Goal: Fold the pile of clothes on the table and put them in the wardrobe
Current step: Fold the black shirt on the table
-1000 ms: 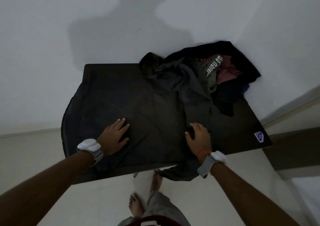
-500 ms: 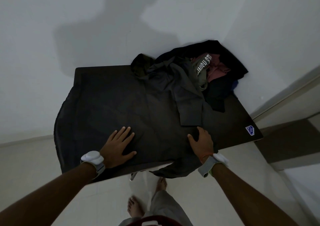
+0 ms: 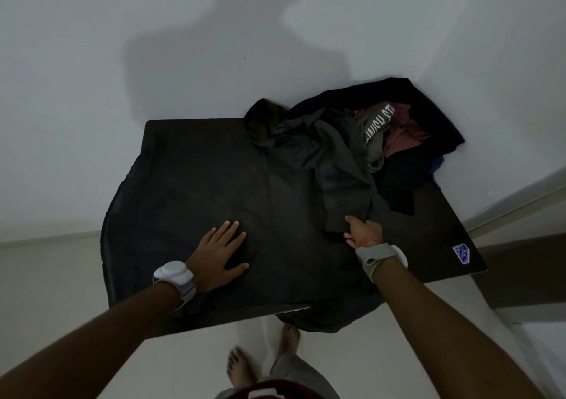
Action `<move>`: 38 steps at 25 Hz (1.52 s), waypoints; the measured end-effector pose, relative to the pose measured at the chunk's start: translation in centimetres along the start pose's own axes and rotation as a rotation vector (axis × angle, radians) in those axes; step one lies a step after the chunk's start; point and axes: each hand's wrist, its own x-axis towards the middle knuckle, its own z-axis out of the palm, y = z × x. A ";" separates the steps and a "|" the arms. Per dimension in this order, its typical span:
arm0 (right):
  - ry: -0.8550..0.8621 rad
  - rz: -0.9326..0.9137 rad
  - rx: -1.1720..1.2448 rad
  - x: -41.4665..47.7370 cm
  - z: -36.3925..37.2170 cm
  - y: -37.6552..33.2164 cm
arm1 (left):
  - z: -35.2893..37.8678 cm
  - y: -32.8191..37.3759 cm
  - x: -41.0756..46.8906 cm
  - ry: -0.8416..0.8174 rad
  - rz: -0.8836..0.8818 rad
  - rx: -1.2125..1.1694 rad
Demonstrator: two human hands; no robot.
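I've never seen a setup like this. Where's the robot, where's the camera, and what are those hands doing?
There is no robot: these are a person's two bare hands, filmed by one wide-angle camera worn on the head and looking down, so the arms reach in from the bottom. Each wrist carries a white strapped device. In front stands a dark table in a wall corner. A dark garment is spread across it and hangs over the near and left edges. The left hand lies flat on it, fingers straight. The right hand appears to grip a grey folded-over part of it, perhaps a sleeve. At the far right corner sits a crumpled pile of clothes, with a pink piece and one with white lettering.
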 end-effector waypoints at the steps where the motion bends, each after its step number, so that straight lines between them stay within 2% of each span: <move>1: -0.054 -0.002 -0.021 -0.4 0.9 -1.2 | 0.0 0.0 0.1 0.006 -0.002 0.003; 4: -0.248 -0.224 -0.086 -3.1 4.6 -5.9 | -0.1 -0.3 0.2 0.005 0.003 0.001; 5: -0.404 -0.299 -0.101 -4.4 5.9 -7.5 | -0.1 -0.3 0.2 0.012 0.003 -0.006; 7: -0.783 -0.327 -0.215 -6.9 7.6 -9.9 | -0.4 -0.5 0.2 0.029 0.006 -0.027; 8: -0.905 -0.315 -0.313 -7.7 8.1 -10.5 | -0.5 -0.6 0.1 0.032 0.010 -0.038; 9: -0.942 -0.336 -0.427 -7.8 8.4 -10.4 | -0.6 -0.8 0.0 0.030 0.014 -0.046; 12: -0.772 -0.489 -0.697 -6.3 7.8 -7.8 | -0.6 -1.3 -0.6 0.033 0.045 -0.078; 18: -0.614 -0.578 -1.087 -4.6 2.8 -0.7 | -1.1 0.2 -2.3 -0.076 0.212 -0.060; 21: -0.606 -0.581 -1.141 -5.1 0.2 2.0 | -0.5 0.8 -3.1 -0.094 0.277 0.016; 24: -0.582 -0.705 -1.174 -5.5 -1.5 3.9 | 0.1 0.8 -3.8 -0.093 0.297 0.079; 28: -0.569 -0.895 -1.452 -6.9 -2.7 5.5 | 0.4 0.6 -4.7 -0.108 0.293 0.090; 31: -0.486 -1.032 -1.357 -7.2 -3.2 7.5 | 0.6 0.6 -5.2 0.008 0.290 0.069; 34: -0.393 -1.120 -1.297 -7.6 -3.0 8.3 | 1.0 0.7 -4.7 0.047 0.311 0.168; 36: -0.306 -1.171 -1.329 -7.9 -2.5 8.9 | 0.8 0.7 -4.3 0.028 0.256 0.195; 38: -0.206 -1.113 -1.386 -7.9 -2.2 9.7 | 0.2 0.5 -4.5 0.016 0.157 0.175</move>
